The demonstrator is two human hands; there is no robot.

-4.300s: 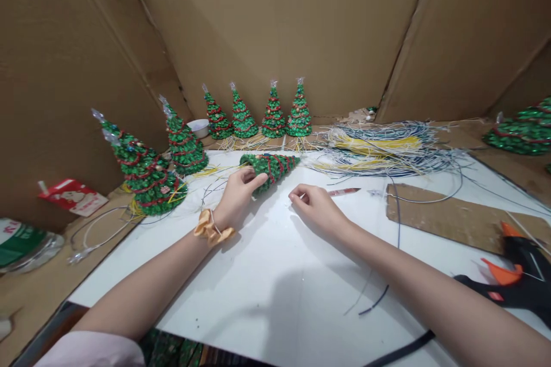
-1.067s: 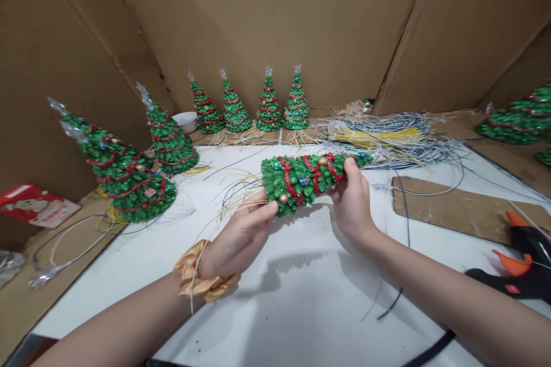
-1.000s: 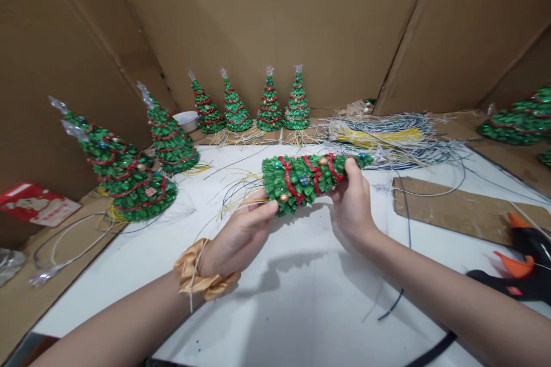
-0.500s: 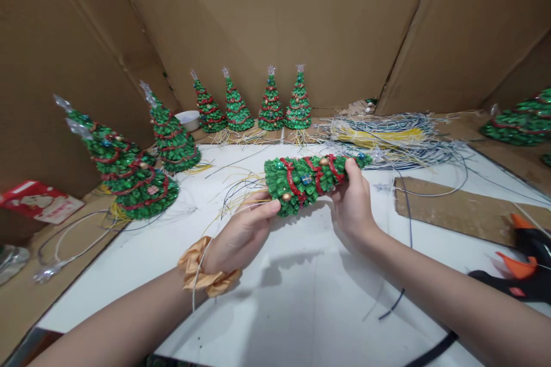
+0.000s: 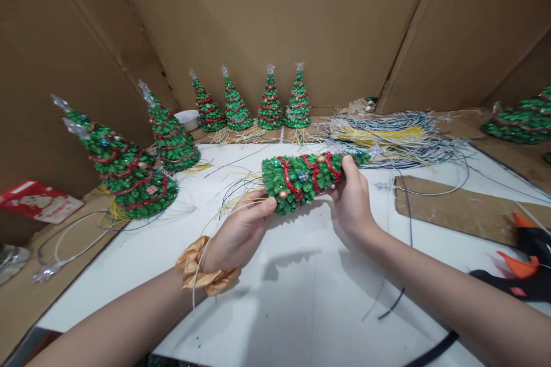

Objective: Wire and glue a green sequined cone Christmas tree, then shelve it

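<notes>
A green Christmas tree figurine (image 5: 301,182) with red garlands and small ornaments lies sideways in the air above the white tabletop (image 5: 297,298). My left hand (image 5: 246,226) grips its wide base, thumb in front and the other fingers behind. Near the narrow top, my right hand (image 5: 353,198) is closed round it with the thumb on the front. A clear star (image 5: 377,152) sticks out at the tip, pointing right. Yellow, white and blue wires (image 5: 235,192) trail from the base on the left. The undersides of my fingers are partly hidden.
Similar trees (image 5: 271,100) stand along the back and at the left (image 5: 133,175). Wire bundles (image 5: 383,132) lie at the back right. A cardboard piece (image 5: 456,209) and a black-and-orange glue gun (image 5: 529,252) are at the right. A red box (image 5: 41,200) sits far left.
Both hands and the tree have shifted very slightly left. My grip on the tree looks the same.
</notes>
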